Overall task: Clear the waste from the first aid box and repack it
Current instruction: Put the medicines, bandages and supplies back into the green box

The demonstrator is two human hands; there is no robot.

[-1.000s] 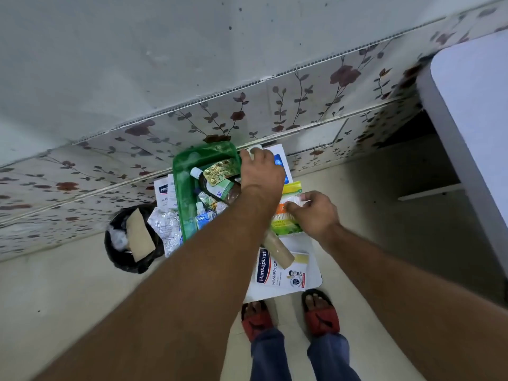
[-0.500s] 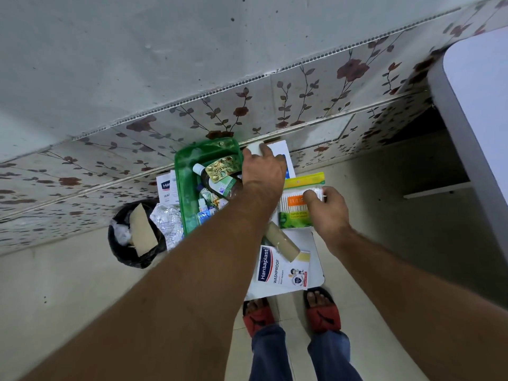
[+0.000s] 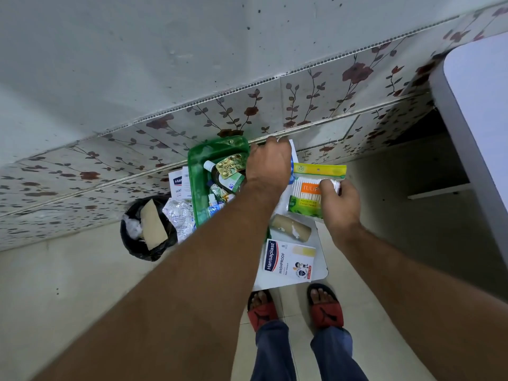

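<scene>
The green first aid box [image 3: 195, 171] stands open by the wall and holds a gold blister strip [image 3: 231, 166], a brown bottle [image 3: 213, 171] and small tubes. My left hand [image 3: 268, 163] is at its right rim, fingers curled over the top edge of a white and blue pack [image 3: 293, 153]. My right hand [image 3: 339, 200] holds a yellow-green pack of cotton swabs [image 3: 308, 188] by its right side, lifted above the white board [image 3: 320, 259]. On that board lie a tan bandage roll [image 3: 291, 231] and a Hansaplast box [image 3: 288, 259].
Left of the box stands a black-lined bin [image 3: 137, 248] with a cardboard piece [image 3: 152, 226] in it. A crumpled clear wrapper [image 3: 178, 218] and another Hansaplast box [image 3: 176, 184] lie between them. A white table [image 3: 481, 105] stands at right. My sandalled feet [image 3: 325, 306] are below the board.
My right hand has raised the cotton swab pack and carried it rightward, off the board. My left hand has stayed at the box's right rim.
</scene>
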